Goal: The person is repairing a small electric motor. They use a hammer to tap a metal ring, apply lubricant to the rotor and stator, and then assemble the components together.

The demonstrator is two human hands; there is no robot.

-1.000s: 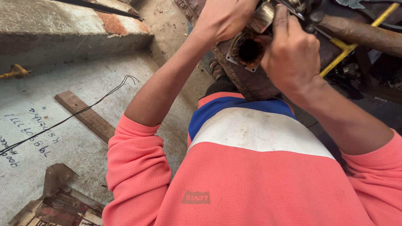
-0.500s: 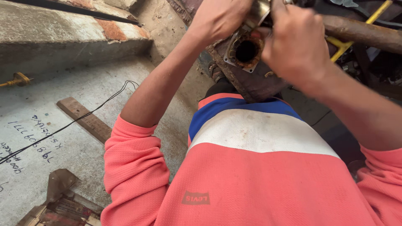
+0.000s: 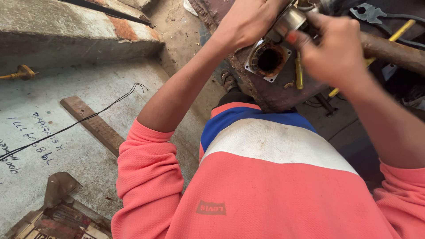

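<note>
While both hands grip closed on it, the metal cylinder sits between them.

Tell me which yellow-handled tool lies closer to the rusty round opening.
The short yellow screwdriver, just right of the rusty opening. The long yellow handle lies further right, beyond the right hand.

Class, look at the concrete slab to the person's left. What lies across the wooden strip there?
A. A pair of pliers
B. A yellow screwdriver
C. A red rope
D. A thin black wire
D: a thin black wire runs over the slab and crosses the wooden strip; the yellow-handled tool sits up by the rusty part at the hands, not on the slab.
</note>
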